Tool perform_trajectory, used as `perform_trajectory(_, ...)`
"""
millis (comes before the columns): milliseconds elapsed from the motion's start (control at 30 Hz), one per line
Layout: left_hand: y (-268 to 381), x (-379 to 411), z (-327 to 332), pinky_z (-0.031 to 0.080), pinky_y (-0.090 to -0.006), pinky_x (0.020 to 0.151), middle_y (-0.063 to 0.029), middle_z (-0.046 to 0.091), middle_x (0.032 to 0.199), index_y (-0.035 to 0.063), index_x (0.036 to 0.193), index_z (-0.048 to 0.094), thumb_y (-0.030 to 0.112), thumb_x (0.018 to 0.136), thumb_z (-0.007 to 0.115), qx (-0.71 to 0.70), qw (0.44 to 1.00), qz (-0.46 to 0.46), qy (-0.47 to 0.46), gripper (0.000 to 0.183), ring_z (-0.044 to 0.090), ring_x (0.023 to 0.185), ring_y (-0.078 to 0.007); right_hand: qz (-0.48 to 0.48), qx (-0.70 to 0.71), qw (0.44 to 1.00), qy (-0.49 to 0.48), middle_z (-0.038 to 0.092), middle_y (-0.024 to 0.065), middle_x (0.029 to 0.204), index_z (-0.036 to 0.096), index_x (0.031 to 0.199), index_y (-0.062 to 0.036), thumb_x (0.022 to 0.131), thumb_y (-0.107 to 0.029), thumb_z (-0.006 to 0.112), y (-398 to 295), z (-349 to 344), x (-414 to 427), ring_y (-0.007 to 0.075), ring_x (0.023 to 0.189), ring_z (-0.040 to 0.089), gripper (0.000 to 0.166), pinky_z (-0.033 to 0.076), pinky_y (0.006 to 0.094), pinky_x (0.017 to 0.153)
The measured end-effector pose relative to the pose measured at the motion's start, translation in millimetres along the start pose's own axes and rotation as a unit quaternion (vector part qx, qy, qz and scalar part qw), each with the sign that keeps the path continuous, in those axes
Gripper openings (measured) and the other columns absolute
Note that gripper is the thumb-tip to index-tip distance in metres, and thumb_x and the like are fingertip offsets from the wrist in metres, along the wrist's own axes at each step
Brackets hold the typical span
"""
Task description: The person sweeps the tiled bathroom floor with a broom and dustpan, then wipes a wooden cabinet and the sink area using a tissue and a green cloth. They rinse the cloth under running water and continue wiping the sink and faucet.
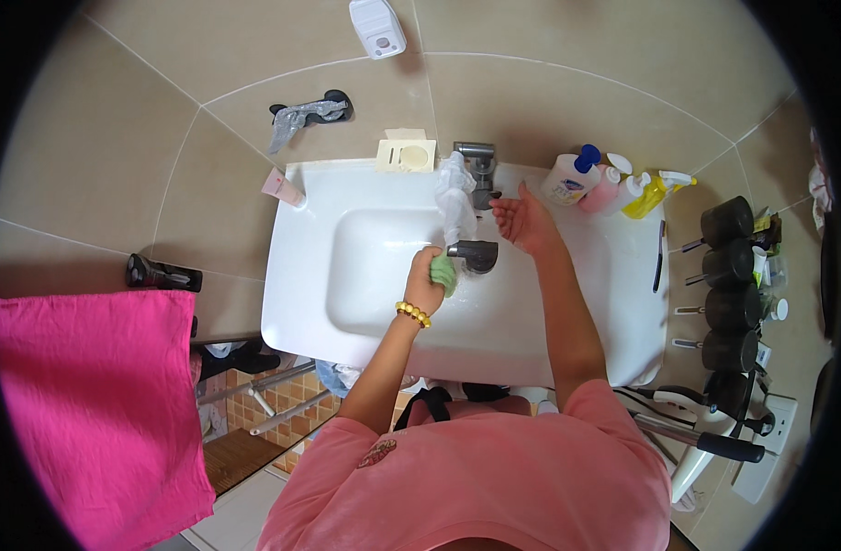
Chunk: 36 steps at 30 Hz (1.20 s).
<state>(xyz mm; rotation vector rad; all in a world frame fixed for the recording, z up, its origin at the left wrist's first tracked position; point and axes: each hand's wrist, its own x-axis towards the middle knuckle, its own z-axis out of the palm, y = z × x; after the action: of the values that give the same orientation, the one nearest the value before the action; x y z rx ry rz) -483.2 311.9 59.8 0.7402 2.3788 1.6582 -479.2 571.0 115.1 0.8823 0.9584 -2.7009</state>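
My left hand (426,281), with a beaded bracelet at the wrist, grips a green cloth (444,273) over the basin of a white sink (296,275). Just right of it is the dark spout head (477,255) of a faucet. White wrapping (456,196) hangs on the faucet between its base and the spout head. My right hand (520,219) is beside the dark faucet handle (486,198), its fingers somewhat curled and apart, with nothing seen in it. Whether its fingertips touch the handle I cannot tell.
Pump bottles (570,180) and a yellow spray bottle (646,200) line the sink's back right. A pink tube (283,188) stands at the back left corner, a cream soap dish (405,156) at the back edge. Black cups (732,308) hang right; a pink towel (97,413) hangs left.
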Motion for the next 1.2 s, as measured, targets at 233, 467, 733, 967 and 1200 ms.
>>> perform_trajectory(233,45.6,-7.6,-1.4,0.045,-0.0312,0.084,-0.0089,0.055,0.11,0.0052,0.114,0.053,-0.02,0.067,0.049,0.007,0.988,0.054,-0.146,0.053,0.054,0.102,-0.0223,-0.086,-0.444,0.887,0.093,0.062,0.0066,0.08,0.061,0.09,-0.0068,0.094,-0.037,0.048,160.1,-130.0,52.5,0.0161,0.069,0.061,0.033,0.052,0.0311,0.062)
perform_trajectory(467,20.8,-15.7,-10.6,0.052,-0.0357,0.083,-0.0122,0.061,0.106,0.0025,0.106,0.057,-0.012,0.06,0.041,-0.549,0.781,-0.253,-0.156,0.051,0.061,0.098,-0.0245,0.074,0.034,0.978,-0.192,0.06,0.008,0.116,0.053,0.122,-0.0159,0.088,-0.061,0.046,235.9,-87.9,39.0,0.0283,0.099,0.062,0.057,0.054,0.0435,0.078)
perform_trajectory(733,-19.3,1.4,-13.4,0.055,-0.0412,0.075,-0.0146,0.06,0.095,0.0022,0.094,0.058,-0.005,0.064,0.043,-0.404,0.802,-0.435,-0.072,0.034,0.062,0.089,-0.0322,0.151,-0.208,0.939,-0.227,0.063,0.0098,0.109,0.054,0.12,-0.0116,0.086,-0.043,0.063,183.0,-51.0,-6.3,0.0315,0.088,0.065,0.047,0.053,0.0472,0.07)
perform_trajectory(967,-71.5,9.5,28.4,0.052,-0.0375,0.076,-0.0157,0.064,0.1,-0.0026,0.097,0.061,0.009,0.078,0.052,0.062,0.933,-0.355,-0.019,0.025,0.063,0.087,-0.031,-0.088,-0.67,0.733,-0.078,0.065,0.0084,0.081,0.062,0.086,-0.0031,0.076,-0.019,0.066,175.9,2.5,-16.1,0.0244,0.068,0.062,0.019,0.05,0.0386,0.063)
perform_trajectory(1200,-34.2,-18.1,-13.2,0.045,-0.0475,0.093,-0.0188,0.062,0.109,0.0028,0.118,0.054,0.052,0.084,0.054,-0.678,0.65,-0.342,-0.028,0.06,0.06,0.099,-0.0347,0.196,0.177,0.949,-0.171,0.048,0.0023,0.069,0.052,0.109,-0.0014,0.089,-0.019,0.055,156.4,12.1,-26.4,0.0088,0.045,0.04,0.027,0.035,0.0193,0.041)
